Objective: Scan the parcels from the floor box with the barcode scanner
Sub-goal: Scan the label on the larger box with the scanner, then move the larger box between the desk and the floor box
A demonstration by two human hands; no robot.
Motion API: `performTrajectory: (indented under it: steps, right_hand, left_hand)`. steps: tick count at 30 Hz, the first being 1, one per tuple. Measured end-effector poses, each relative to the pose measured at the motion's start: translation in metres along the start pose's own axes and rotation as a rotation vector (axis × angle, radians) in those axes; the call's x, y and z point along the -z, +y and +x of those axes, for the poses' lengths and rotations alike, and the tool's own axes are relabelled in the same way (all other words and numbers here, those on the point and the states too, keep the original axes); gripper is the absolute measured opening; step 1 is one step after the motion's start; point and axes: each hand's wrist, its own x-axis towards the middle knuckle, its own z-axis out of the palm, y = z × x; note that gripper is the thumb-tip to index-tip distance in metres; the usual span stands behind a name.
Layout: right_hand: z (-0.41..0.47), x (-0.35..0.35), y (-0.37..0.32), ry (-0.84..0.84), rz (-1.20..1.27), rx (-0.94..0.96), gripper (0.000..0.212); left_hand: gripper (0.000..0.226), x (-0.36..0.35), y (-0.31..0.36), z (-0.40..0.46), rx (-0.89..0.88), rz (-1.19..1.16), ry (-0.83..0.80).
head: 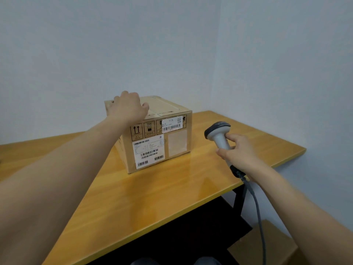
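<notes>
A brown cardboard parcel [172,142] stands on the yellow wooden table [152,192]. White barcode labels cover its near side. My left hand [129,107] rests on the parcel's top left edge, fingers curled over it. To the right of the parcel, my right hand [238,152] grips the grey barcode scanner [218,134] by its handle. The scanner's dark head is raised and sits level with the parcel's right corner, a short gap away. Its grey cable [257,207] hangs down past the table's front edge.
Pale walls meet in a corner behind the table. A cardboard box [267,245] sits on the floor at the lower right, under the cable. The table's black frame [239,199] shows below the front edge.
</notes>
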Motion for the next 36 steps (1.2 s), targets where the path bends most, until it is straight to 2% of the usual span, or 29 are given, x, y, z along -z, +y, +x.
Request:
performTrajectory:
  steps: [3, 5, 8, 9, 12, 19, 22, 26, 28, 33, 36]
  right_hand:
    - [0.023, -0.006, 0.004, -0.032, -0.067, -0.038, 0.071]
    - [0.036, -0.011, 0.006, -0.052, -0.144, -0.051, 0.068]
    - [0.055, -0.022, 0.01, -0.072, -0.254, -0.081, 0.063]
    - [0.061, -0.026, 0.012, -0.071, -0.287, -0.088, 0.063]
    - [0.077, -0.04, 0.016, -0.076, -0.352, -0.093, 0.059]
    - [0.1, -0.063, 0.023, 0.001, -0.443, -0.101, 0.046]
    - [0.103, -0.066, 0.027, 0.011, -0.463, -0.095, 0.053]
    - [0.101, -0.069, 0.031, 0.012, -0.471, -0.069, 0.076]
    - [0.1, -0.07, 0.03, 0.009, -0.475, -0.065, 0.078]
    - [0.098, -0.073, 0.02, -0.025, -0.502, -0.147, 0.066]
    - [0.098, -0.073, 0.01, 0.119, -0.492, -0.114, 0.055]
  left_hand:
    - [0.045, -0.005, -0.007, 0.018, 0.01, -0.038, -0.093]
    - [0.042, -0.01, -0.011, 0.027, -0.032, -0.049, -0.229]
    - [0.061, -0.022, -0.016, 0.03, -0.117, -0.047, -0.407]
    - [0.067, -0.026, -0.018, 0.03, -0.128, -0.001, -0.407]
    - [0.06, -0.033, -0.017, 0.027, -0.119, 0.114, -0.36]
    - [0.061, -0.035, -0.016, 0.027, -0.12, 0.109, -0.353]
    - [0.062, -0.035, -0.016, 0.027, -0.124, 0.115, -0.352]
    - [0.062, -0.035, -0.016, 0.027, -0.119, 0.119, -0.353]
    - [0.061, -0.035, -0.016, 0.026, -0.119, 0.121, -0.346]
    - [0.06, -0.032, -0.017, 0.024, -0.107, 0.093, -0.309]
    - [0.064, -0.033, -0.019, 0.02, 0.009, 0.051, -0.224]
